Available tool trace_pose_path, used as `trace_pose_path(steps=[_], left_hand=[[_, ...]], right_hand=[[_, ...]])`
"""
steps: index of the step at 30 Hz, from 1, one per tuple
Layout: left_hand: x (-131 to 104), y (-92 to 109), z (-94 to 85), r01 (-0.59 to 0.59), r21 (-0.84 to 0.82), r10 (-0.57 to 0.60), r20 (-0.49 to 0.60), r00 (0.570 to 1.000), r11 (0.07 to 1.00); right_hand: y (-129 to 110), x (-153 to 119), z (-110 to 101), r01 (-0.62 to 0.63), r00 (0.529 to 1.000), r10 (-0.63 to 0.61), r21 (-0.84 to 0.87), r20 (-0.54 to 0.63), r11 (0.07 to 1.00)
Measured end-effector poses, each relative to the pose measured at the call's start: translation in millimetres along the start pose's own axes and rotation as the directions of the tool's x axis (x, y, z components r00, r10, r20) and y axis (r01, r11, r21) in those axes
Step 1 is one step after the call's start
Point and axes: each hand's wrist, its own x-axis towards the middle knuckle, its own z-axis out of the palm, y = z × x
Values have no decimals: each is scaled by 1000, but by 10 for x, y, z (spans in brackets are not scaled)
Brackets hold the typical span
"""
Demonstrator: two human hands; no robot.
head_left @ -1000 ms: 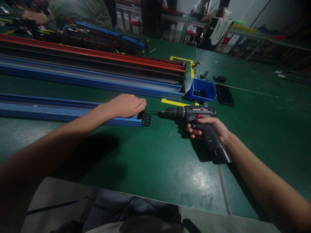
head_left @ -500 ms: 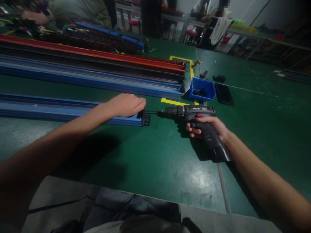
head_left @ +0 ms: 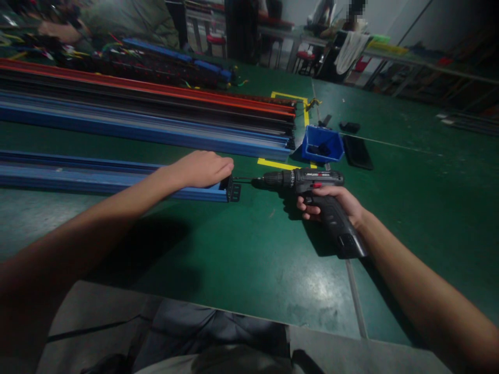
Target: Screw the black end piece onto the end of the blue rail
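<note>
My right hand [head_left: 331, 202] is wrapped round the grip of a black cordless drill [head_left: 319, 179], which points left. Its long thin bit [head_left: 244, 179] reaches the black end bracket [head_left: 234, 191] on a blue metal profile [head_left: 195, 193]. Over that end of the profile lies my left hand [head_left: 206, 169], its fingers curled down at the bracket. The fingertips are partly hidden, but they press on the bracket and profile end. Whether the bit sits in a screw is too small to see.
Behind lie several long profiles, blue, black and orange [head_left: 234, 96]. A blue bin [head_left: 323, 143] with dark parts stands right of them, beside a black flat object [head_left: 357, 152]. Yellow tape [head_left: 278, 164] marks the green table [head_left: 249, 259]. Another person's sleeve [head_left: 128, 23] shows at the far left.
The view has shifted very slightly. Both hands, the drill and the profile keep the same positions relative to one another.
</note>
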Motion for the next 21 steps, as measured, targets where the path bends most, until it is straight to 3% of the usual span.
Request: trace_pose_path(steps=[21], left_hand=[[-5, 18, -8, -5, -25, 5, -10, 1000, 1000]], right_hand=[[5, 11, -29, -3, 999, 3, 3, 34, 1000]])
